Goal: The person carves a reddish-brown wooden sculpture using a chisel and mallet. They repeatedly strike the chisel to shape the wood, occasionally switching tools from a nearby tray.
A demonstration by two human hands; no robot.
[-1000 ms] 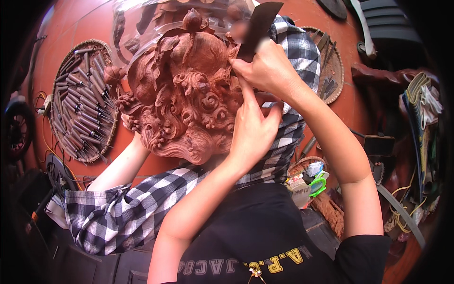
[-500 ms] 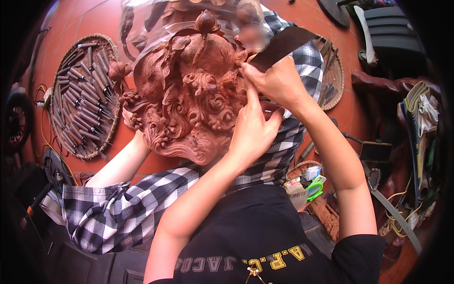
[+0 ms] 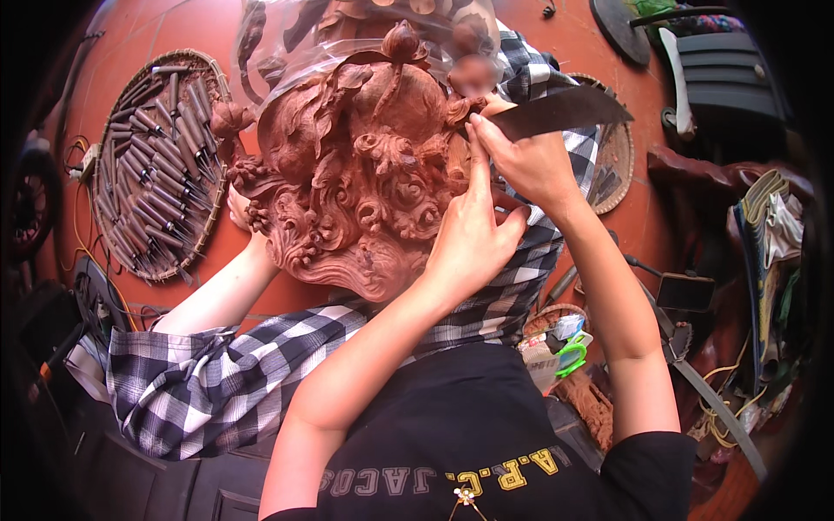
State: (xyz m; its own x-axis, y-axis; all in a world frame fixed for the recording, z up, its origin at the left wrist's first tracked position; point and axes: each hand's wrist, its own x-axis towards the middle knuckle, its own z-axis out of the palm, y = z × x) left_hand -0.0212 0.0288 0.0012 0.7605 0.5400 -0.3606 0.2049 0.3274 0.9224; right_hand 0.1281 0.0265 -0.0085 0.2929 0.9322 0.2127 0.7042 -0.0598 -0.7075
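Observation:
A reddish-brown wood carving (image 3: 369, 187), deeply cut with scrolls and a round bud at its top, rests between my plaid-clad legs. At the carving's right edge, my right hand (image 3: 534, 165) is closed around a flat dark blade (image 3: 569, 113), whose pointed end sticks out to the right. My left hand (image 3: 473, 239) lies along that same edge. Its index finger stretches up to my right fingertips and its thumb is spread away; its other fingers are hidden. What the working end of the blade touches cannot be made out.
A round woven basket (image 3: 220, 87) full of wooden-handled chisels (image 3: 165, 187) stands on the red tiled floor at left. Clear plastic sheeting (image 3: 295, 61) lies beyond the carving. Green-handled scissors (image 3: 571, 358) sit at lower right, and a dark grey chair (image 3: 721, 74) stands at far right.
The blade has swung from slanting up and right to nearly level. My right hand has turned with it. The whole view has shifted slightly.

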